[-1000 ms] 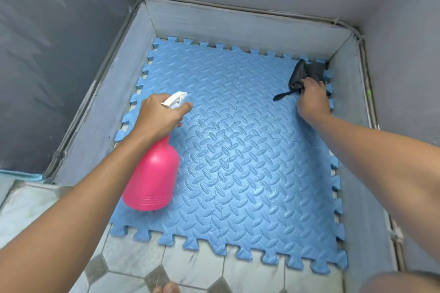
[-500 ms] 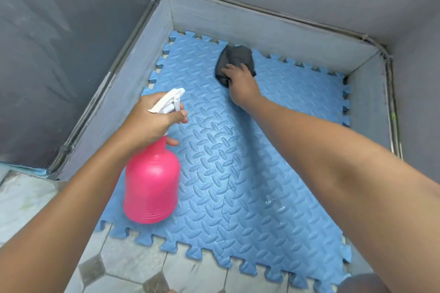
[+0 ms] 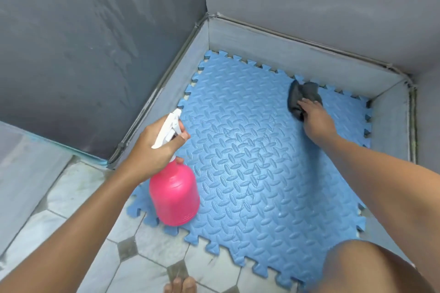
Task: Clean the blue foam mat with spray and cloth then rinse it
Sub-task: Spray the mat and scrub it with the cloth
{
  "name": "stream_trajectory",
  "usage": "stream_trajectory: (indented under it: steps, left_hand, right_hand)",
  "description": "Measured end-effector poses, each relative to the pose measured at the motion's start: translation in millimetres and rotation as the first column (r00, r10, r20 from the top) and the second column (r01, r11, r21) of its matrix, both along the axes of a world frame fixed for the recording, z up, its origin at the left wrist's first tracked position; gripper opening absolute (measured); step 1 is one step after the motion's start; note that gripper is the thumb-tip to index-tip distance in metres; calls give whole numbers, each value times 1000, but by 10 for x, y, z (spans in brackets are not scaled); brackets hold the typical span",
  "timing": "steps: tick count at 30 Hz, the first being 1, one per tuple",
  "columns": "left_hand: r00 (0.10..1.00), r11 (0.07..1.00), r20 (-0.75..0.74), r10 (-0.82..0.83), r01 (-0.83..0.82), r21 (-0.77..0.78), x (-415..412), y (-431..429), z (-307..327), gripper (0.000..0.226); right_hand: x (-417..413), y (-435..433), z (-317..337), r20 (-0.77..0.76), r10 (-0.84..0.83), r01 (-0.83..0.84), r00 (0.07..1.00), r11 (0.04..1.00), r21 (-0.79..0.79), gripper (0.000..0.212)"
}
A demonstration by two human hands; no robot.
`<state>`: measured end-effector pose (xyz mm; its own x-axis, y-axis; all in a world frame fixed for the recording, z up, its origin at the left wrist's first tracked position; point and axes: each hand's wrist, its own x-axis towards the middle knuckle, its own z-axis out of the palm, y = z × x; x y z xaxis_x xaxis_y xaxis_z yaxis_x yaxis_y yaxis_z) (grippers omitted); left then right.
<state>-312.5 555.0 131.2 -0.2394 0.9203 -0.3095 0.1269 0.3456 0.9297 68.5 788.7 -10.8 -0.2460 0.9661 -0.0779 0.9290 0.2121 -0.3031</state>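
Mat (image 3: pixel 262 173) lies flat on the floor in a walled corner, far edges against the low kerb, near edge over the tiles.

Cloth (image 3: pixel 302 97), dark and bunched, sits at the mat's far right edge; right hand (image 3: pixel 314 119) presses it down, fingers flat and spread over it, arm reaching across at full stretch. Most of the mat lies nearer the person than this hand, so the wipe likely pulls back. Left hand (image 3: pixel 154 150) hovers over the near left edge, wrapped around the bottle (image 3: pixel 175 197) neck, forefinger on the trigger, nozzle aimed at the mat.
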Motion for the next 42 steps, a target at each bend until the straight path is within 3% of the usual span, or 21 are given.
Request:
stream_trajectory:
  steps: [2,5,11,14,17,20,25,31,38,40,42]
  left_hand:
    - [999,999,-1,37,-37,22,-5,-97,3,18]
    - [994,992,-23,105,-103,70,11,-216,32,9]
    - [983,978,-130,133,-109,176,1,-523,132,18]
    - [968,979,-248,47,4,204,-83,-787,186,10]
    - [956,973,-257,142,-87,215,-327,-1070,263,11]
    - [888,921,-282,363,-296,253,-648,-1387,267,16]
    - [746,798,-289,600,-532,282,-1144,-1527,194,11]
    - [610,738,-415,675,-559,379,-1705,-1494,19,8]
    - [596,761,-474,648,-531,373,-1690,-1434,-96,34]
    - [656,806,-477,585,-535,254,-1752,-1506,-119,58]
    - [730,831,-463,502,-556,23,-1836,-1599,-118,95]
  right_hand:
    - [90,22,-7,39,-114,115,993,993,-28,59]
    - [-329,-152,99,25,-105,106,994,994,-40,47]
    - [-1500,-1084,148,-66,324,-327,944,943,-56,46]
    - [-1952,-1447,156,-148,519,-531,842,845,-64,43]
    - [-2248,-1764,145,-168,690,-704,704,710,-34,43]
    - [-2417,-1992,44,-169,782,-797,600,604,-32,42]
    - [-2473,-2128,-48,-178,813,-829,554,558,-30,45]
    - [-2534,-2158,14,-171,795,-811,582,582,-57,46]
    - [-2587,-2139,109,-148,806,-819,573,570,-65,43]
    - [-2581,-2148,115,-140,802,-814,581,577,-70,44]
    - [-2593,-2156,154,-116,798,-807,591,584,-90,47]
